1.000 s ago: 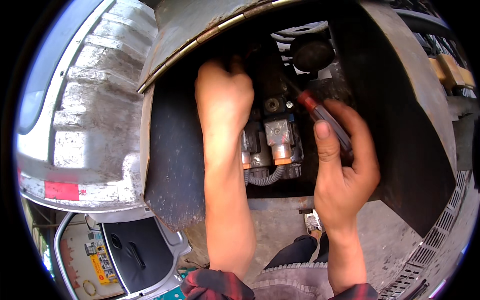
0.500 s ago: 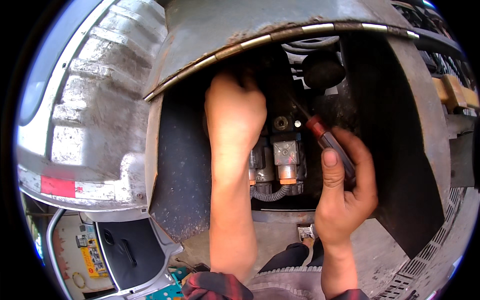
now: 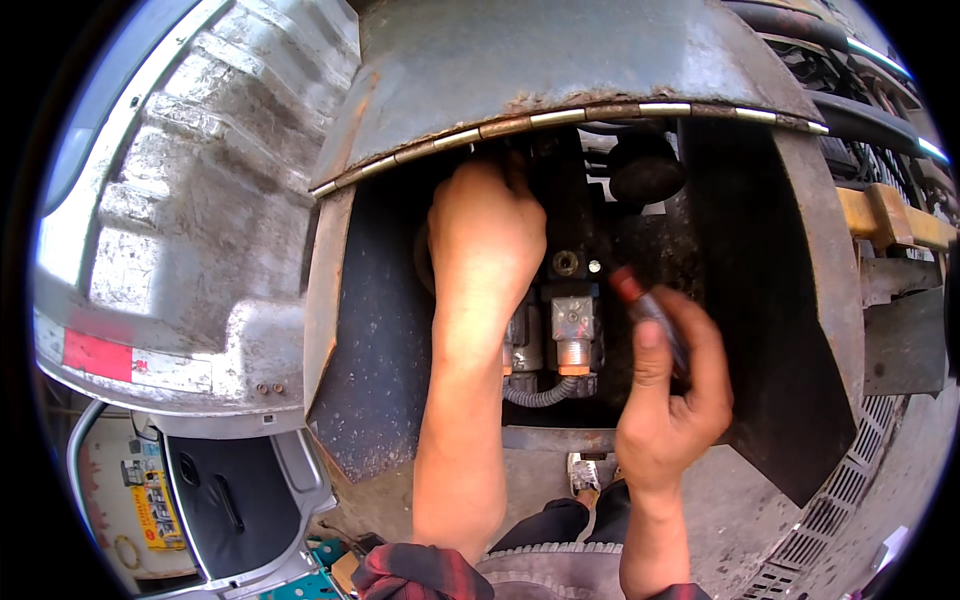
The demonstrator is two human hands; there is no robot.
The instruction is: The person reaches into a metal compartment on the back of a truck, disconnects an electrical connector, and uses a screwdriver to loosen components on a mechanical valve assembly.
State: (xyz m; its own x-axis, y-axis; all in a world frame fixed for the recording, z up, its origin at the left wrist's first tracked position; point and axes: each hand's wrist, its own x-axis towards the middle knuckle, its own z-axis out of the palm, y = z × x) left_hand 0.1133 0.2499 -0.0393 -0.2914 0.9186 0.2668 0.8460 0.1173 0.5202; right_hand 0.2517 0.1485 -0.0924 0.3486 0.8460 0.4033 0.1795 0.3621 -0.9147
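My left hand (image 3: 487, 215) reaches deep into a dark metal box (image 3: 370, 330), under its hinged lid (image 3: 590, 60). Its fingers curl in a closed grip, and whatever they hold is lost in shadow. In my right hand (image 3: 680, 400) is a screwdriver (image 3: 640, 295) with a red and clear handle, its shank too dark and blurred to follow. The screwdriver points up and left, beside a solenoid valve (image 3: 573, 320) with a clear connector cap and a copper-coloured nut. A grey corrugated conduit (image 3: 540, 397) loops below the valve, and a second similar valve is partly behind my left forearm.
A round black part (image 3: 645, 168) sits at the back of the box. To the left is a worn silver vehicle body (image 3: 200, 230) with a red-and-white strip (image 3: 97, 355), above an open vehicle door (image 3: 235, 500). A slotted drain grate (image 3: 830, 520) runs along the floor at lower right.
The view has shifted, so the lid shows more and the box sits lower. My right hand and the screwdriver have moved slightly left, with blur. My left hand stays inside the box.
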